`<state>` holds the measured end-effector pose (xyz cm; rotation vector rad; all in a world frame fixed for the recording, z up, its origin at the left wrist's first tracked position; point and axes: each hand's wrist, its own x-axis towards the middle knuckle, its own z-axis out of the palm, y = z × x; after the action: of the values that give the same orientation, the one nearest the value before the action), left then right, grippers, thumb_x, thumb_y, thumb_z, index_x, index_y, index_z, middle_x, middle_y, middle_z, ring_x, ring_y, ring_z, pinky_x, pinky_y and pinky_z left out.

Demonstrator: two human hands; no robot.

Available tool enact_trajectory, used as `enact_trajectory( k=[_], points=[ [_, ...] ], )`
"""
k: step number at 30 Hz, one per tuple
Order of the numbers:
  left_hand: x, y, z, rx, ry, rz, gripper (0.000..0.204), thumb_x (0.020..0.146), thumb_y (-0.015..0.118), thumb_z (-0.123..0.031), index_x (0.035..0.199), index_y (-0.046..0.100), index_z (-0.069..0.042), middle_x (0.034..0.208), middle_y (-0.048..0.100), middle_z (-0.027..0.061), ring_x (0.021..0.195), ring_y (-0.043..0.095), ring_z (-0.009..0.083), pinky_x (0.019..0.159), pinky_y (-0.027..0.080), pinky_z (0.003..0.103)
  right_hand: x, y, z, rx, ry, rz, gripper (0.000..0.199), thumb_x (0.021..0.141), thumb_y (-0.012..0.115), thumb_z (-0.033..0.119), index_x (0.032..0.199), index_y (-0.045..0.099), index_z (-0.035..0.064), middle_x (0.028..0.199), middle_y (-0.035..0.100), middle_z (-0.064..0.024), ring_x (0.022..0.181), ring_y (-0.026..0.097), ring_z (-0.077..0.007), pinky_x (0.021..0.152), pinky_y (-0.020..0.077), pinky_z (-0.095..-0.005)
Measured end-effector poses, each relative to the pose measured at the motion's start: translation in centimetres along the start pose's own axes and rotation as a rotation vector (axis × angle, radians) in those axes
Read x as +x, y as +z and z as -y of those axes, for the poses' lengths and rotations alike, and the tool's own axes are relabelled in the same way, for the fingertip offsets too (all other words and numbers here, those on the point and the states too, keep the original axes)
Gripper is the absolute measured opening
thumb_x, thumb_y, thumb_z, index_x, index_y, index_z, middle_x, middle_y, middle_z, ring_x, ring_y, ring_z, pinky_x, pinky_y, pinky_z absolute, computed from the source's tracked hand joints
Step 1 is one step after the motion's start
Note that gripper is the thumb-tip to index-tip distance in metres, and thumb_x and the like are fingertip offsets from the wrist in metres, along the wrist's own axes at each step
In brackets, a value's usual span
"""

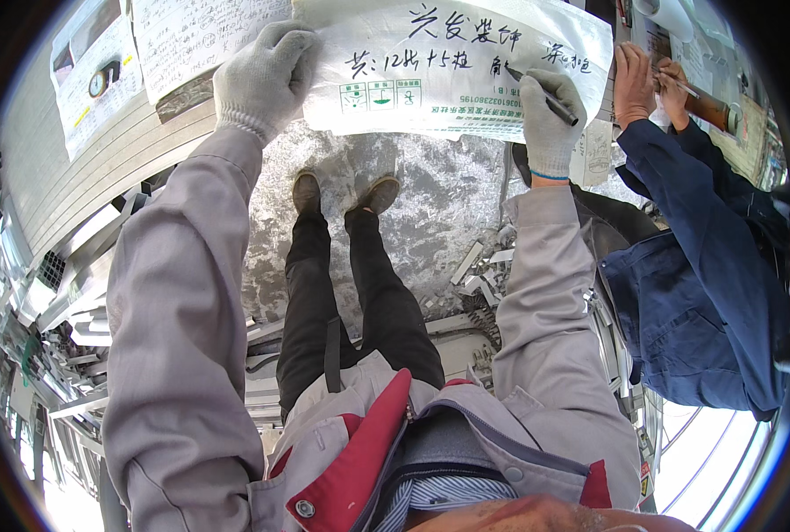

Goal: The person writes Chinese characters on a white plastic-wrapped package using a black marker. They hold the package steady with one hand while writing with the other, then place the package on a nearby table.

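A pale, glossy sheet (386, 89), like a piece of plastic packaging, spans between my hands at the top. It carries large black handwriting and green print that is upside down. My left hand (266, 80), in a white knitted glove, is closed with curled fingers at the sheet's left edge. Over the sheet's right part, my gloved right hand (553, 129) grips a black marker (562, 111). The marker's tip meets the sheet at the end of a half-formed character. Some fingers of the right hand are hidden behind the marker.
Handwritten paper pages (204, 44) lie on the board table (84, 195) at upper left, beside a small dark ring-shaped object (104, 80). Metal profiles (75, 319) are heaped at left. A co-worker in a navy jacket (705, 266) holds a pen at right. Scrap pieces (479, 279) litter the floor.
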<state>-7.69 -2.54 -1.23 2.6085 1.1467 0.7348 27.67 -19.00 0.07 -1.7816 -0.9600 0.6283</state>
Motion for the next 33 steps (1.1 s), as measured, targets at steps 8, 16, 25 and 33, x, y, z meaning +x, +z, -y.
enact_trajectory(
  k=[8, 16, 25, 33],
  points=[
    [-0.10, -0.08, -0.25, 0.003, -0.036, 0.026, 0.005, 0.098, 0.077, -0.021, 0.103, 0.077, -0.021, 0.113, 0.079, -0.0040, 0.093, 0.079, 0.0242, 0.076, 0.066, 0.038, -0.11, -0.16, 0.18, -0.021, -0.014, -0.012, 0.011, 0.097, 0.080, 0.006, 0.107, 0.080, 0.0010, 0.095, 0.077, -0.0013, 0.082, 0.067, -0.0064, 0.076, 0.0564, -0.0237],
    [-0.03, 0.06, 0.07, -0.002, 0.002, 0.000, 0.004, 0.100, 0.077, -0.020, 0.103, 0.077, -0.022, 0.114, 0.080, -0.0056, 0.085, 0.080, 0.0233, 0.067, 0.064, 0.036, -0.28, -0.26, 0.19, 0.019, -0.017, -0.015, 0.011, 0.098, 0.079, 0.007, 0.106, 0.079, 0.0003, 0.096, 0.076, -0.0018, 0.083, 0.067, -0.0067, 0.075, 0.0565, -0.0240],
    [-0.01, 0.18, 0.11, 0.006, 0.005, -0.009, 0.004, 0.100, 0.078, -0.021, 0.103, 0.077, -0.024, 0.115, 0.080, -0.0055, 0.086, 0.079, 0.0230, 0.067, 0.064, 0.037, -0.06, -0.13, -0.03, -0.004, -0.014, 0.000, 0.011, 0.097, 0.079, 0.006, 0.107, 0.079, 0.0001, 0.097, 0.076, -0.0016, 0.084, 0.067, -0.0066, 0.076, 0.0563, -0.0238],
    [-0.03, 0.11, -0.01, 0.003, -0.005, -0.004, 0.003, 0.101, 0.077, -0.021, 0.103, 0.077, -0.023, 0.115, 0.080, -0.0049, 0.086, 0.079, 0.0238, 0.067, 0.064, 0.037, -0.07, -0.26, -0.02, -0.002, -0.026, -0.013, 0.010, 0.098, 0.079, 0.004, 0.107, 0.079, 0.0001, 0.098, 0.076, -0.0010, 0.085, 0.067, -0.0067, 0.079, 0.0560, -0.0237]
  ],
)
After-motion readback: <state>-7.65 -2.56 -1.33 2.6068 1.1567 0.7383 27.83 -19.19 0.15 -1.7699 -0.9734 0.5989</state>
